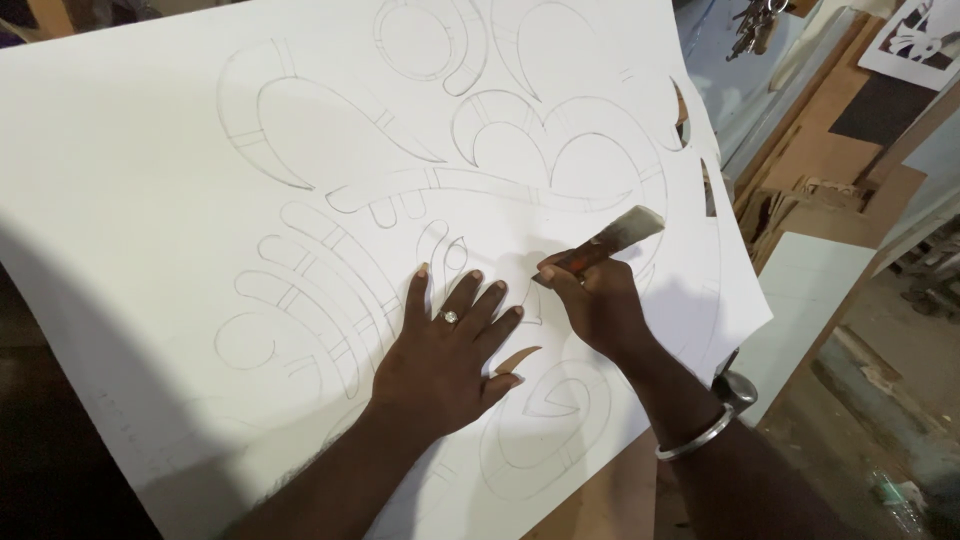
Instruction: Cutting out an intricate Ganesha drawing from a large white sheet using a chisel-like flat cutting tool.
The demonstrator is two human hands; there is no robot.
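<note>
I see my right hand (598, 305) gripping the knife (598, 248), long axis running up-right w/ tip down-left at the white sheet (150, 200), just beside my left hand (445, 345), spread flat on it.

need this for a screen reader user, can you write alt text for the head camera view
A person's right hand grips a craft knife against a large white sheet pencilled with curved ornamental shapes, while the left hand, wearing a ring, lies flat with fingers spread beside it. A metal bangle circles the right wrist.
</note>
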